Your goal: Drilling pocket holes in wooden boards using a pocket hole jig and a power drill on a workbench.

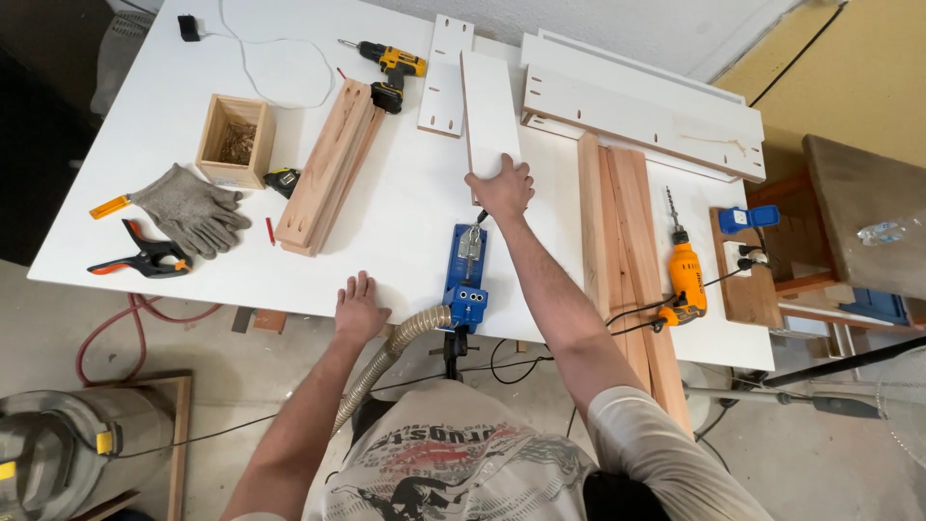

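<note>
White worktable (pixel 405 222): bears all items. White board (pixel 489 106): lies flat, lengthwise away from the person, near end under the right hand (pixel 502 188), whose spread fingers press on it. Blue pocket-hole jig (pixel 466 270): just below that hand. Left hand (pixel 360 309): flat, fingers apart, on table edge, holding nothing.
</note>
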